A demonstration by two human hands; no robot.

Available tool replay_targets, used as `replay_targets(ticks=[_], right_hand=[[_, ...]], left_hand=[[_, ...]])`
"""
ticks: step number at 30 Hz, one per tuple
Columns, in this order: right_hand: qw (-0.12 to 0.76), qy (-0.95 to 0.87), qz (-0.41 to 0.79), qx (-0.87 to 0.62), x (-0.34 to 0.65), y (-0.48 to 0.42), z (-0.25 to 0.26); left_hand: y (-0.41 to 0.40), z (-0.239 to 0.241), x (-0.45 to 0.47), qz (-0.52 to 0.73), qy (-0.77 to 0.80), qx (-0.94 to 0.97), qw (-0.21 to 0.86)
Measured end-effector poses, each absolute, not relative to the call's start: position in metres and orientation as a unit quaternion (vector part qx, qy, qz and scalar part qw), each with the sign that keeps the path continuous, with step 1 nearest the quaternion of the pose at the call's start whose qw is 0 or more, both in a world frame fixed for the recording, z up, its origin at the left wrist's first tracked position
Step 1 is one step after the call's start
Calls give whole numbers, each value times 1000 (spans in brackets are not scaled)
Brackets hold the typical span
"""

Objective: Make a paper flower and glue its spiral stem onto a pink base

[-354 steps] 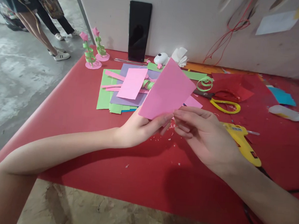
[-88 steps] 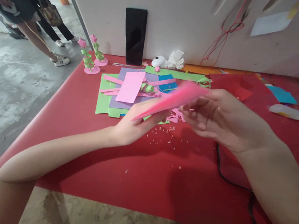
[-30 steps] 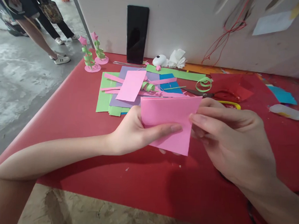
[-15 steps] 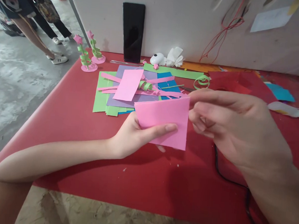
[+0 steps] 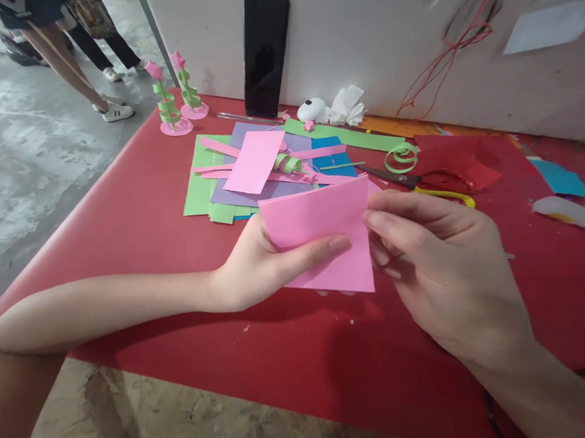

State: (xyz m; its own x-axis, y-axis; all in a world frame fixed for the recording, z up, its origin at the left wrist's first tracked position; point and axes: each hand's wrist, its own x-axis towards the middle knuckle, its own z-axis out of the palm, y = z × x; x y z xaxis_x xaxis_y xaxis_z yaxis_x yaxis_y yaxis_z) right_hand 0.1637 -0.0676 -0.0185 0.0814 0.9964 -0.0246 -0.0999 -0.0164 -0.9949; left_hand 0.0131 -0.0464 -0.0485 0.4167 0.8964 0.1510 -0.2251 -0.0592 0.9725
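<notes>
A pink sheet of paper (image 5: pixel 317 214), seemingly in more than one layer, is held above the red table. My left hand (image 5: pixel 264 264) grips it from the left, thumb across its front and the other fingers behind. At its right edge my right hand (image 5: pixel 435 255) pinches the paper between thumb and forefinger; part of the pinch is hidden. Behind lies a pile with a pink paper piece (image 5: pixel 255 162), pink strips (image 5: pixel 217 146), a purple sheet (image 5: pixel 284 195), green sheets (image 5: pixel 200 179) and a green paper curl (image 5: pixel 289 164).
Yellow-handled scissors (image 5: pixel 444 193) lie behind my right hand, near a green coil (image 5: pixel 401 158). A black phone (image 5: pixel 262 55) leans on the wall. Two paper flowers (image 5: pixel 170 110) stand back left. A glue bottle (image 5: pixel 568 213) lies right. Two people stand beyond the table (image 5: pixel 145 249).
My right hand has shifted down and closed its thumb and finger on the pink paper's right edge. The scissors now show more behind it. The left hand keeps its hold.
</notes>
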Motion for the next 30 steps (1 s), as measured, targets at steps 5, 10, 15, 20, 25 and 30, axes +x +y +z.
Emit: replay_targets(ticks=[5, 10, 15, 20, 25, 30], right_hand=[[529, -447, 510, -510, 164, -65, -20], [486, -601, 303, -557, 175, -63, -16], [428, -718, 140, -530, 177, -66, -10], [414, -787, 0, -456, 175, -70, -12], [422, -794, -54, -433, 172, -71, -14], [386, -797, -89, -456, 170, -76, -8]], left_hand=[[-41, -45, 12, 440, 298, 599, 599], [-23, -33, 5, 409, 316, 692, 503], [-18, -29, 1, 440, 306, 762, 364], [-22, -31, 1, 490, 255, 800, 235], [-23, -30, -1, 510, 230, 805, 198], [-22, -33, 0, 508, 211, 805, 224]])
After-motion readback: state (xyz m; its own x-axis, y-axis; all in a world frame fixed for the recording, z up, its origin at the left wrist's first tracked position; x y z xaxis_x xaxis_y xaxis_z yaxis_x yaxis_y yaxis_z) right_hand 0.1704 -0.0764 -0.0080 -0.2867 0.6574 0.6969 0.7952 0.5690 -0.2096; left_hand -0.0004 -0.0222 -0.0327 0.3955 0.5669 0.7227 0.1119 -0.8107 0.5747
